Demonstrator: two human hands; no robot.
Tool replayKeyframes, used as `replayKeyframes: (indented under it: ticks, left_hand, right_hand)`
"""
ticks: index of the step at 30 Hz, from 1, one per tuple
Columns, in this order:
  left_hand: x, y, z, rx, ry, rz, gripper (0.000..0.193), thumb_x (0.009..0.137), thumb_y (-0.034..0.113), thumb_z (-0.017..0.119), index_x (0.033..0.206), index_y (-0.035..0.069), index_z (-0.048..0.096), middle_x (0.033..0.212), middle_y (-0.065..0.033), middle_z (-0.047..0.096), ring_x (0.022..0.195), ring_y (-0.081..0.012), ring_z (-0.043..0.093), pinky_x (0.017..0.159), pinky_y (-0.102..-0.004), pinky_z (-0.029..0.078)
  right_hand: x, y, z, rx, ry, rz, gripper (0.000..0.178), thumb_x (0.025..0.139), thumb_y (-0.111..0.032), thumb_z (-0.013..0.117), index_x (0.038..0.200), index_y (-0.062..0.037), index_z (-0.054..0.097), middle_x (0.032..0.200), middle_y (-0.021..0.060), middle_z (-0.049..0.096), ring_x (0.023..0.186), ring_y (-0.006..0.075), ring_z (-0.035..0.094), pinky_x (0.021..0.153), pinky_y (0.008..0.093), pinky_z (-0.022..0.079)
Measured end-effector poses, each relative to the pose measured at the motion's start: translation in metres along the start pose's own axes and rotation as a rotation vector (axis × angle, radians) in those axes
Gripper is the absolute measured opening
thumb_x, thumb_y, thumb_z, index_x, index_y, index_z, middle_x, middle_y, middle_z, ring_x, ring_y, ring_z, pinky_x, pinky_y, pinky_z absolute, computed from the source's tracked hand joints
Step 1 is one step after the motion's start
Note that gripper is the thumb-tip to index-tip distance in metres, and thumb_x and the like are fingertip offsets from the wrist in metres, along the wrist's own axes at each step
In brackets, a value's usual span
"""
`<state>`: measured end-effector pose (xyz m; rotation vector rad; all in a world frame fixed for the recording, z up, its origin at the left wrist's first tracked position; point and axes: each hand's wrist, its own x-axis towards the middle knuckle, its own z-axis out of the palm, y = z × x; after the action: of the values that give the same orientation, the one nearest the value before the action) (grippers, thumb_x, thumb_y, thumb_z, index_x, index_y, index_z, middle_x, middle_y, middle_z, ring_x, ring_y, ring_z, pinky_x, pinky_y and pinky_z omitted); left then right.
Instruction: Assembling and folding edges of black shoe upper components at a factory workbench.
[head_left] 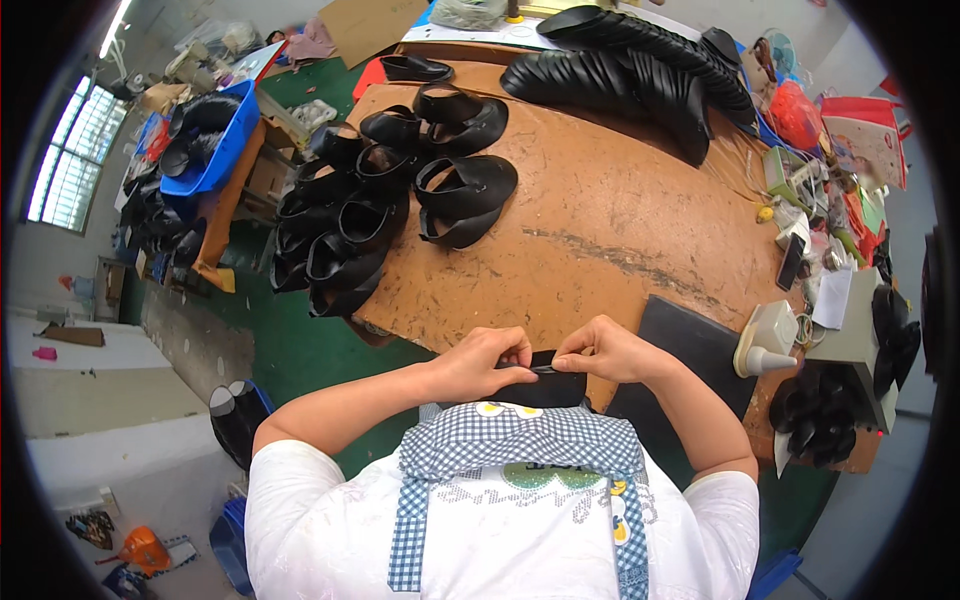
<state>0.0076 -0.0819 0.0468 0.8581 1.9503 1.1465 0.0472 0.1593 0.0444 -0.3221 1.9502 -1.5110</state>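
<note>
Checked apron [520, 440] up close, and just past it the left hand [485, 362] and right hand [603, 350] both had a black piece [558, 388] pinched
Thumb against finger on each side, they gripped its upper edge beside the near rim of the counter [600, 200]; one loosened pinch could well have let that edge slip out of line, and uneven pulling could have creased it

Bright, window [78, 155] overexposed at left — lit tube [115, 28], edges bent, corners black
</note>
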Motion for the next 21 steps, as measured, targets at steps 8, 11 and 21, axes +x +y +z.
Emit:
replayKeyframes:
  ticks: [8, 11, 21]
  left_hand:
    - [-0.006, -0.006, -0.003, 0.0, 0.001, 0.012, 0.027, 0.082, 0.019, 0.076, 0.091, 0.003, 0.056, 0.082, -0.0078, 0.062, 0.076, -0.0192, 0.06, 0.068, -0.0326, 0.047]
    - [-0.007, -0.017, -0.01, 0.0, -0.002, -0.024, 0.027, 0.081, 0.02, 0.076, 0.088, 0.003, 0.056, 0.08, -0.0072, 0.062, 0.076, -0.0192, 0.059, 0.068, -0.0324, 0.047]
    - [0.005, -0.036, -0.044, 0.048, -0.075, 0.091, 0.023, 0.084, 0.022, 0.073, 0.088, 0.005, 0.058, 0.08, -0.0069, 0.061, 0.076, -0.0233, 0.057, 0.067, -0.0353, 0.046]
  right_hand:
    - [0.007, -0.023, 0.008, -0.229, 0.001, 0.059, 0.019, 0.088, -0.016, 0.065, 0.093, 0.0011, 0.072, 0.072, 0.0129, 0.069, 0.055, 0.0186, 0.064, 0.053, 0.0316, 0.051]
    - [0.014, -0.02, 0.003, -0.108, -0.013, 0.123, 0.018, 0.09, -0.015, 0.064, 0.094, 0.0013, 0.072, 0.07, 0.0107, 0.068, 0.053, 0.0141, 0.063, 0.051, 0.0272, 0.051]
    - [0.042, -0.009, 0.015, 0.103, -0.022, 0.188, 0.022, 0.092, -0.016, 0.063, 0.096, 0.0043, 0.071, 0.076, 0.0052, 0.068, 0.061, 0.0103, 0.062, 0.052, 0.0244, 0.052]
